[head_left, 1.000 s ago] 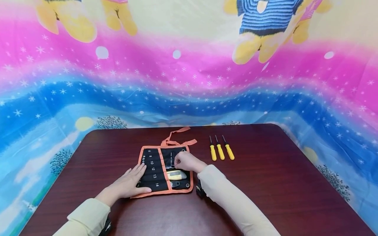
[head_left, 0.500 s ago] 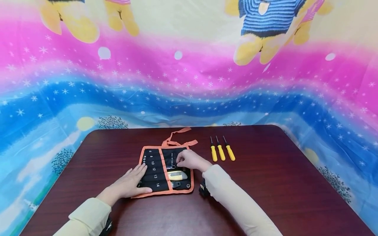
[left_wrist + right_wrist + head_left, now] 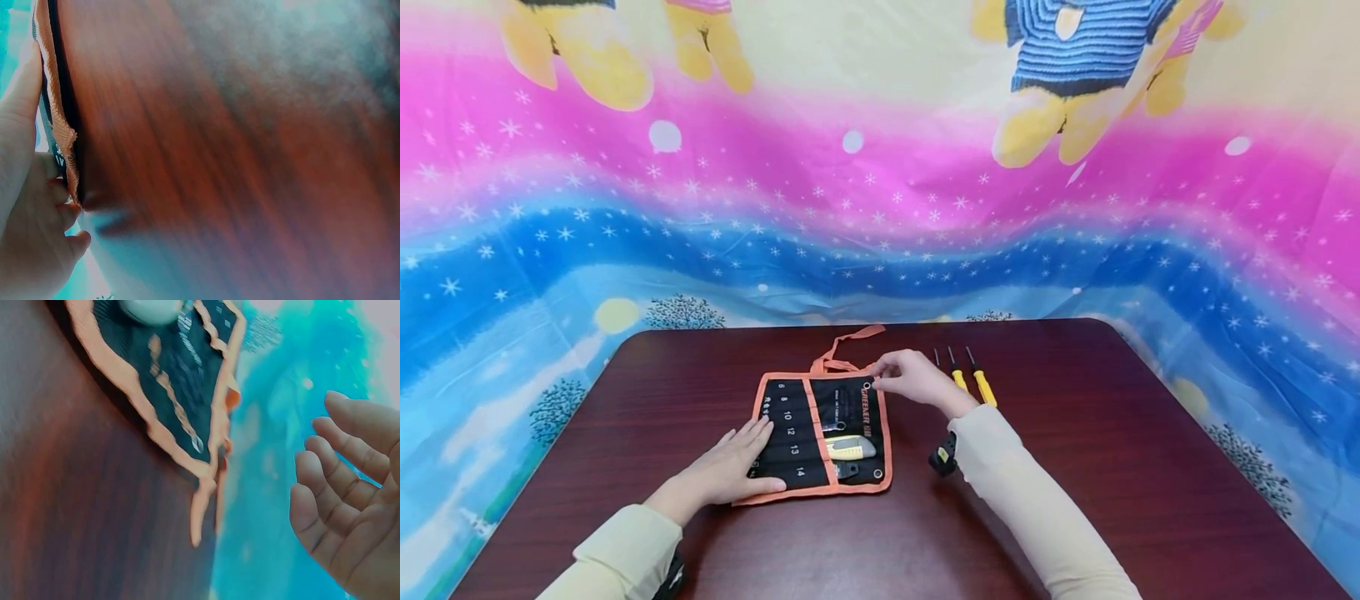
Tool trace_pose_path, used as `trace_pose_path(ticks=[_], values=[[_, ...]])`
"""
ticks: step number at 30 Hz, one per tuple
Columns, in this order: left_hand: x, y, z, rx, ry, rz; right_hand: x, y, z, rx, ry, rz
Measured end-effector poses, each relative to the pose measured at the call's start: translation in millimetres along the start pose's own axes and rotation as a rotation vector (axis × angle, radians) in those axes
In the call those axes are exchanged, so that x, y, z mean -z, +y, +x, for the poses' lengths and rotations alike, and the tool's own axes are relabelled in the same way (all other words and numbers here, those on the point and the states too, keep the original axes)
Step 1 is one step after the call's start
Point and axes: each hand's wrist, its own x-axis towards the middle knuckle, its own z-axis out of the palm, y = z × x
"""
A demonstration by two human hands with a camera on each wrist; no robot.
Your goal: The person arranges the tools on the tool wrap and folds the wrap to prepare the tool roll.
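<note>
A black tool roll point(image 3: 782, 454) with orange trim and numbered slots lies spread on the table. My left hand point(image 3: 730, 462) rests on its left side, fingers extended; in the left wrist view that hand point(image 3: 37, 225) lies along the orange edge point(image 3: 59, 125). My right hand point(image 3: 921, 382) is by the roll's upper right corner, holding nothing visible. In the right wrist view, its fingers point(image 3: 306, 469) are loosely bent, apart from the cloth. A yellow and grey utility knife point(image 3: 852, 447) sits in a right-hand pocket, with a black-ended tool point(image 3: 847, 470) below it.
Yellow-handled screwdrivers point(image 3: 985, 388) lie right of the roll, partly behind my right hand. Orange tie straps point(image 3: 835, 348) trail from the roll's far edge. The dark red table point(image 3: 1120, 467) ends at a patterned cloth backdrop point(image 3: 880, 200).
My right hand has moved from the pocket area up and right to the roll's corner, uncovering orange lettering and now hiding part of the screwdrivers. The left hand stays in place.
</note>
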Motion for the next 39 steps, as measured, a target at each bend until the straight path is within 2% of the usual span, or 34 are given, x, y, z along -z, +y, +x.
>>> trace_pose_path(ticks=[10,20,30,39], values=[[-2.2,-2.0,1.1,0.002,0.001,0.009,37,16,-17.8,-0.006,0.119,0.033],[-2.7,-1.6,0.8,0.01,-0.001,0.0,61,46,-38.0,-0.005,0.204,0.063],[-2.3,-1.4,0.6,-0.007,0.01,0.0,72,89,-49.9,-0.109,0.286,0.09],[-1.5,-1.1,0.6,-0.009,0.013,-0.003,71,123,-59.8,-0.217,0.299,0.163]])
